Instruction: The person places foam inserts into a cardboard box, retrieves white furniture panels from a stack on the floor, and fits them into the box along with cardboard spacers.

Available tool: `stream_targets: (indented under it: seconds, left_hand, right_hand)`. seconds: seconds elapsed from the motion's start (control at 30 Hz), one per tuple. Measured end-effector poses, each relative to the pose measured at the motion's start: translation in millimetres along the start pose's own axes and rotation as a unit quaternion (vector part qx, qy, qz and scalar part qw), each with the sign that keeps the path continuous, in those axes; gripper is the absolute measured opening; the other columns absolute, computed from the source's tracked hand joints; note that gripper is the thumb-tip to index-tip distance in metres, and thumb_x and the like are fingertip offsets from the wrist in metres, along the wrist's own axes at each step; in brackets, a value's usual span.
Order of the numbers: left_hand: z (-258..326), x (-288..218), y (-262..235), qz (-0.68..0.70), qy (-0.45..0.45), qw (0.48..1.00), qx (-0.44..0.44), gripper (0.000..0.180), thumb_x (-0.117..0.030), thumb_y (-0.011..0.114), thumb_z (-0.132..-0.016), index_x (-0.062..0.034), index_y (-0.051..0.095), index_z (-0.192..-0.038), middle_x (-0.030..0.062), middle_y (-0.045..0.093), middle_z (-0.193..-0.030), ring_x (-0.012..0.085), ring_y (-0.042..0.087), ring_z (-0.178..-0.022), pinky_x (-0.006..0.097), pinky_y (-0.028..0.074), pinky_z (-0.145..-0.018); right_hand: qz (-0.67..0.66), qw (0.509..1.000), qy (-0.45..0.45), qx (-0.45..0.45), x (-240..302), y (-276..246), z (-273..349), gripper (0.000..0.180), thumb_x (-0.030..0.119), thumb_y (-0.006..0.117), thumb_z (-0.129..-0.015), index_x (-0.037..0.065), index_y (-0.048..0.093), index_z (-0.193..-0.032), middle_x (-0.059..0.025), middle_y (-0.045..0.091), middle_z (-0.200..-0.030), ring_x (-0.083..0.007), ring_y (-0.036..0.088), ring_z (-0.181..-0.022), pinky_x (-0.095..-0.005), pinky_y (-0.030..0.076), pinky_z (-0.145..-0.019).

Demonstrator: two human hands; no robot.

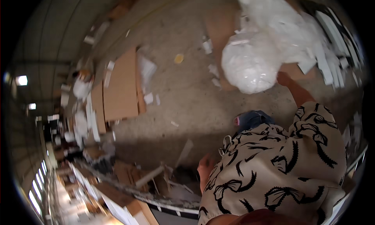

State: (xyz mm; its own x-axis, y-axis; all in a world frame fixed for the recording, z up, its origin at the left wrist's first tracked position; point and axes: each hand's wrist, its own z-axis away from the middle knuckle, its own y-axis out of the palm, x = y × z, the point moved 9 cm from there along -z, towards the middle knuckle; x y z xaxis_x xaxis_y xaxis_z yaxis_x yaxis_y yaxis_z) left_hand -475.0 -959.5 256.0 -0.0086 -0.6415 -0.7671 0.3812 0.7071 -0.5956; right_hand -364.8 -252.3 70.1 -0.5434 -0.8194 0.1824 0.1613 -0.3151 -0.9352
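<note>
A large, rounded bundle of white plastic film [252,62] is in front of me to the right. My right hand [283,78] is at its near right edge, fingers closed against the film and partly hidden by it. Beyond the bundle, a bigger heap of clear and white plastic sheeting [285,25] spreads to the far right. My left hand [205,166] hangs low beside my body with the fingers curled in, and nothing shows in it.
Flat brown cardboard [121,88] lies on the concrete floor [183,92] at left. Long white strips [332,33] are piled at far right. A bin of cardboard and plastic scraps [152,176] stands at lower left. Behind the cardboard, another person [84,84] is near white plastic.
</note>
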Motion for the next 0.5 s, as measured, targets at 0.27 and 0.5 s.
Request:
stream_targets:
  seconds: [0.27,0.5]
  left_hand:
    - [-160.8,7.9,88.8,-0.227,0.020,0.927,0.299,0.044,-0.035,0.064,-0.082,-0.0079,0.062,-0.116,0.0186,0.064,-0.108,0.0336,0.062,-0.099,0.040,0.048,-0.085]
    - [-171.7,64.0,161.2,-0.337,0.060,0.860,0.379,0.042,-0.036,0.060,-0.081,-0.0140,0.061,-0.117,0.0153,0.061,-0.115,0.0330,0.059,-0.106,0.041,0.047,-0.088]
  right_hand:
    - [-0.009,0.862,0.426,0.277,-105.6,146.5,441.6,0.036,0.030,0.072,-0.068,0.007,0.070,-0.096,-0.0148,0.065,-0.102,-0.0281,0.063,-0.096,-0.0421,0.049,-0.083]
    - [-0.197,0.817,0.428,0.333,24.3,134.7,468.4,0.028,0.026,0.069,-0.070,0.005,0.069,-0.088,-0.0137,0.068,-0.086,-0.0291,0.065,-0.083,-0.0433,0.051,-0.074]
